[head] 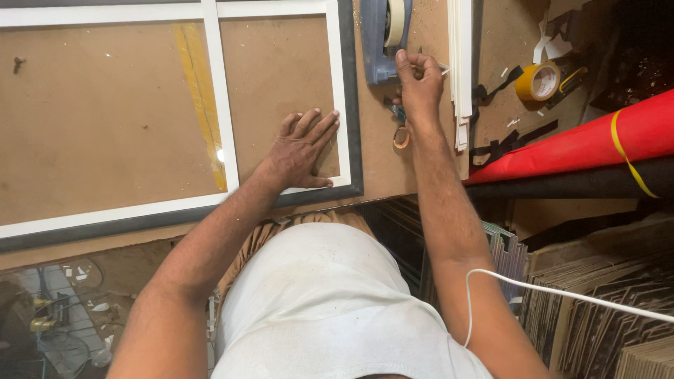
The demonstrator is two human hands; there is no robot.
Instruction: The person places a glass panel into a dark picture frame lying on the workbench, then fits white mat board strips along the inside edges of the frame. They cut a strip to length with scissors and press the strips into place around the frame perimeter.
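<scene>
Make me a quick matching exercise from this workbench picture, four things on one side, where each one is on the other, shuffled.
1. left hand
2. right hand
3. yellow tape roll
4. red roll

A. lying slanted at the right
B. flat on the brown backing board
C. beside the blue tape dispenser
D. among black scraps, upper right

Pairs: 1-B, 2-C, 3-D, 4-A

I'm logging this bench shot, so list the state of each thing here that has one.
Picture frame: lying flat, back up.
Left hand: pressed flat on frame's backing.
Right hand: fingers pinched together beside the tape dispenser.
Yellow tape roll: lying loose.
Red roll: rolled, tied with yellow band.
</scene>
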